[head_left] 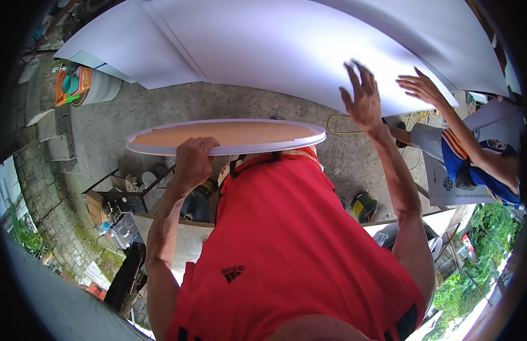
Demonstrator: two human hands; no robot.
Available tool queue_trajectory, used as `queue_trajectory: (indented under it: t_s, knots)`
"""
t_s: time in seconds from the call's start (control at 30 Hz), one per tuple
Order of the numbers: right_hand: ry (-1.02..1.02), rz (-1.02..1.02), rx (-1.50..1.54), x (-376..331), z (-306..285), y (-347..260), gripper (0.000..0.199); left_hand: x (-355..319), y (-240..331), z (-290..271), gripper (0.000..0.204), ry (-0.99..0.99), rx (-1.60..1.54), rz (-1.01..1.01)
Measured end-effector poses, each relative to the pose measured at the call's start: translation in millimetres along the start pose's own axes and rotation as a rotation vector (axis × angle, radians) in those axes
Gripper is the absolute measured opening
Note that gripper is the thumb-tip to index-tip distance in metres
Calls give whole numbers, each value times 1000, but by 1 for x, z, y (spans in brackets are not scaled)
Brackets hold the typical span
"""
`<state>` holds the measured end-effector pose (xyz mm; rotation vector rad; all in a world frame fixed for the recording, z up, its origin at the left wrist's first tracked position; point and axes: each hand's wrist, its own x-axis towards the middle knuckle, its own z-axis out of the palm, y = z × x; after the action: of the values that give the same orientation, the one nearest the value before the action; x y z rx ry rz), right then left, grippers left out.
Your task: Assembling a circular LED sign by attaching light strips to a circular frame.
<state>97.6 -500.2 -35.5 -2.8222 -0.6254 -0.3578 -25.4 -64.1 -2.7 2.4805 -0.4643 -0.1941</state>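
My left hand (194,163) is closed on the near rim of an oval panel (229,134), which has a tan face and a raised white edge. The panel stands tilted in front of my waist. Up and to the right, my right hand (363,101) is raised with its fingers spread and nothing in it. Behind that hand spreads a large white sheet (263,42); whether my fingertips touch it cannot be told. Just right of my hand, a co-worker's hand (421,88) reaches over the same sheet, fingers stretched out.
The co-worker, in a blue shirt (479,153), stands at the right. Far left is a pale bucket (101,88) with an orange basket (84,82) on it. By my left side are an open box (124,190) of odds and ends. A yellow hose (334,126) lies on the concrete floor (104,142).
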Motion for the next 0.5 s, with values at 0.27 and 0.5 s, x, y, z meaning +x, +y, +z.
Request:
queue_trajectory:
  t_s: [0.27, 0.5]
  knots:
    - [-162, 233, -126, 81, 101, 105, 77, -26, -12, 12, 7, 32, -41, -76]
    - [-375, 381, 214, 59, 147, 108, 58, -37, -18, 27, 8, 12, -45, -128]
